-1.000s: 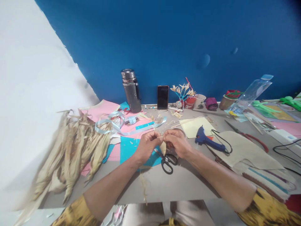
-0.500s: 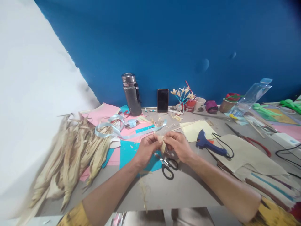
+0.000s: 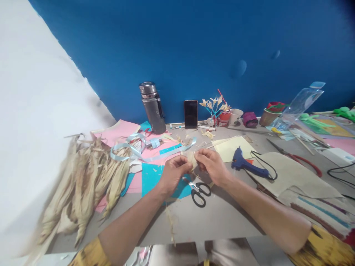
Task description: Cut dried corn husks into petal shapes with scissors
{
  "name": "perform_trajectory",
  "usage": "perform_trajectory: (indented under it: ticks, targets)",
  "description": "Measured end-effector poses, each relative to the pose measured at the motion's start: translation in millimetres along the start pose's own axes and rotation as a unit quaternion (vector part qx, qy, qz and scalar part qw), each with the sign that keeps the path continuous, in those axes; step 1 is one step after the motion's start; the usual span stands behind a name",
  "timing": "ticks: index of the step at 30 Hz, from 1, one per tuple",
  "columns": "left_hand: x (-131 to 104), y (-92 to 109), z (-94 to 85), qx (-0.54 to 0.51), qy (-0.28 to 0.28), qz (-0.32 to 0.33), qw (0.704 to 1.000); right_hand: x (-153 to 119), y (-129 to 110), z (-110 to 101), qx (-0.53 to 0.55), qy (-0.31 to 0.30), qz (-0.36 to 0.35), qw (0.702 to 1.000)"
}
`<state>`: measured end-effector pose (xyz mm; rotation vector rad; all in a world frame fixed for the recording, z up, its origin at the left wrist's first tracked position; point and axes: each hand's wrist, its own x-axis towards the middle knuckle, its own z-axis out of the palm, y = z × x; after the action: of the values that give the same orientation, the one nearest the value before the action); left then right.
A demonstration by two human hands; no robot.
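Observation:
Between my two hands is a small pale piece of corn husk (image 3: 190, 158), pinched from both sides above the table. My left hand (image 3: 176, 170) grips its left edge between thumb and fingers. On the other side, my right hand (image 3: 210, 165) pinches the right edge. Black-handled scissors (image 3: 200, 193) lie just below the hands, their blades partly over a blue sheet (image 3: 151, 181). A bunch of dried corn husks (image 3: 85, 184) is spread at the left. To the right, a blue glue gun (image 3: 246, 165) rests partly on a pale yellow sheet (image 3: 226, 147).
Along the blue wall stand a steel flask (image 3: 152, 111), a phone (image 3: 191, 114), husk flowers (image 3: 215, 107), a paper cup (image 3: 236, 116) and a tilted plastic bottle (image 3: 301, 105). Light-blue ribbon (image 3: 130, 157) loops over pink paper (image 3: 119, 133). Red-handled pliers or shears (image 3: 305, 162) lie right.
The husk piece looks wider and more spread out between my fingers, and my hands have moved slightly apart. The whole view has shifted a little; the scissors and glue gun stay in place.

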<state>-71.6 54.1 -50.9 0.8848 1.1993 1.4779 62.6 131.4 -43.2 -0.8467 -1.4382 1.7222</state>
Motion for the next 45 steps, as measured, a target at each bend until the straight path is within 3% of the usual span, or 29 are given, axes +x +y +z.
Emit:
perform_trajectory:
  ticks: [3,9,13,16,18,20,23,27,32,37,42,45]
  targets:
    - [-0.5,3.0,0.2,0.006,0.034,0.030,0.999,3.2,-0.5,-0.5,0.039,0.017,0.010,0.999]
    - [-0.5,27.1,-8.4,-0.114,0.056,0.040,0.991,17.4,-0.8,-14.3,0.126,0.078,-0.029,0.989]
    - [-0.9,33.7,-13.2,-0.114,0.066,0.024,0.991,19.3,4.4,-17.8,-0.018,0.049,-0.040,0.998]
    - [-2.1,30.2,-11.2,-0.084,0.081,0.019,0.993,13.5,4.7,-14.2,-0.160,0.032,-0.066,0.984]
    - [-3.2,26.3,-8.9,-0.052,0.083,0.020,0.995,7.5,0.4,-10.9,-0.195,0.024,-0.102,0.975]
    - [-4.4,22.8,-6.8,0.001,0.068,0.026,0.997,2.0,-5.1,-7.8,-0.156,-0.019,-0.105,0.982]
    - [-6.2,20.2,-3.9,0.097,0.029,0.033,0.994,-2.1,-8.9,-5.1,-0.055,-0.101,-0.050,0.992]
    - [-7.9,22.3,-1.7,0.142,-0.009,0.033,0.989,-1.5,-5.9,-6.3,0.023,-0.116,0.013,0.993]
    - [-7.8,22.5,-4.8,0.116,-0.060,0.022,0.991,-1.9,-7.5,-8.7,0.087,-0.135,0.053,0.986]
    - [-5.8,18.9,-5.8,0.086,-0.074,0.008,0.994,-5.2,-8.5,-5.8,0.102,-0.137,0.053,0.984]
    - [-5.7,20.0,-3.7,0.012,-0.116,-0.027,0.993,-5.9,-11.0,-5.1,0.198,-0.173,0.091,0.960]
    - [-5.4,20.2,-4.8,-0.024,-0.124,-0.023,0.992,-2.5,-16.8,-11.1,0.269,-0.147,0.089,0.948]
